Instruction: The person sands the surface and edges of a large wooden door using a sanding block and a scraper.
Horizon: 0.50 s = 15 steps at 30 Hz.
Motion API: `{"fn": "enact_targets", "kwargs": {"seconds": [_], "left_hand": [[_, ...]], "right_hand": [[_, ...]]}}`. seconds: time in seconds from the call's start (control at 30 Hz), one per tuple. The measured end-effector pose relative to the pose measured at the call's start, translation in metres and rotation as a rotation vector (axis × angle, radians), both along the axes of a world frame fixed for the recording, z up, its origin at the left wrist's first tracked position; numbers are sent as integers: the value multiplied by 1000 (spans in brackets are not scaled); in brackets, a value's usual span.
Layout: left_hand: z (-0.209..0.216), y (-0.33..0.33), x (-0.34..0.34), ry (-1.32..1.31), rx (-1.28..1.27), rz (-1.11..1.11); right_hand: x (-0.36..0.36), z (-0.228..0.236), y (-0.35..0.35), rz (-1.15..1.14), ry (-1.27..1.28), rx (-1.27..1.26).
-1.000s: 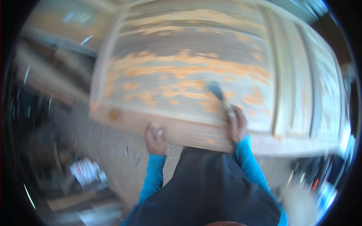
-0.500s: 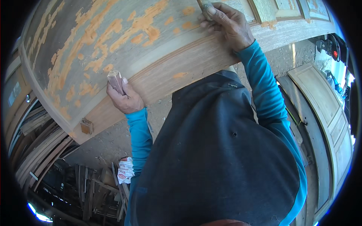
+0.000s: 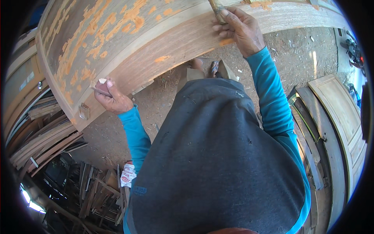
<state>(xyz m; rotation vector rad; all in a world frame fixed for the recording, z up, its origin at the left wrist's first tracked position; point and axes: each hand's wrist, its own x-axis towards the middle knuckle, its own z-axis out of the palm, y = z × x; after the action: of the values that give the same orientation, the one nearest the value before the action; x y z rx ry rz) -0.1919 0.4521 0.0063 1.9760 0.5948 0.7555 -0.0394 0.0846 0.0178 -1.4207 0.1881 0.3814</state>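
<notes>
A wooden door (image 3: 128, 46) lies in front of me, its grey-brown panel streaked with orange filler patches (image 3: 102, 24). In my left hand (image 3: 115, 102) is a reddish-brown sanding block (image 3: 103, 88) with a pale end, held between thumb and fingers over the door's near-left border. My right hand (image 3: 245, 33) pinches a short, mottled brown-green handle (image 3: 216, 9) above the near edge of the door. The far end of that handle is cut off by the top of the picture, so its kind cannot be told.
A small wooden block (image 3: 83, 111) sits on the door's near-left corner. Stacked planks (image 3: 43, 132) and scrap wood (image 3: 97, 195) lie at the left. A paneled door (image 3: 339, 109) and boards lean at the right. Dirt floor (image 3: 288, 54) with wood chips shows beyond my apron.
My left hand has shifted left along the door's near border, and the sanding block has tilted. The right hand still grips its handle. The view has shifted, showing more floor and my feet.
</notes>
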Motion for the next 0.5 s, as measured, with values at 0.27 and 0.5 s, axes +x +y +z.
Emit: {"fn": "enact_targets", "kwargs": {"seconds": [0.27,0.5], "left_hand": [[-11,-91,-123,124,-139,-42],[-155,-52,-297,279,-61,-179]], "right_hand": [[-32,-8,-16,3,-59,-63],[-33,-9,37,63,87,80]]}}
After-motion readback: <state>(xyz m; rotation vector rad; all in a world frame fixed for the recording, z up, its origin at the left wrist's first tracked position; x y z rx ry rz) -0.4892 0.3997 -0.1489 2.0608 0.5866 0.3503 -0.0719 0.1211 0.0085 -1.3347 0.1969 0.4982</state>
